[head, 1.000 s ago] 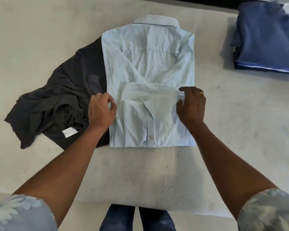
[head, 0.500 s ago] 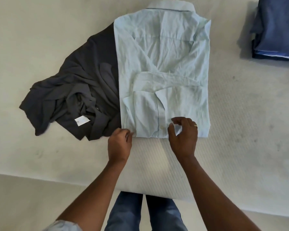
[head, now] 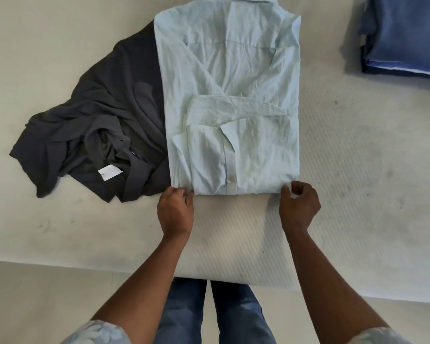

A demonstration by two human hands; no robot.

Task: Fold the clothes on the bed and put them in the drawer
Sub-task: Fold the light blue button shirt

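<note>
On the bed (head: 358, 170), the light blue shirt (head: 233, 95) lies partly folded, a dark grey garment (head: 97, 132) against its left side. At its near edge the right hand (head: 299, 208) pinches the right corner; the left hand (head: 175, 209), fingers mostly hidden, seems to pinch the left corner.

An off-white bed (head: 60, 58) fills most of the view, its surface faintly smudged with grey marks to the right of the right hand (head: 299, 209). Between the hands the surface shows a diagonal ribbed weave. Nearer than the left hand (head: 175, 209), past the bed's front edge, lies a plain beige floor (head: 35, 306) in soft, even light.
</note>
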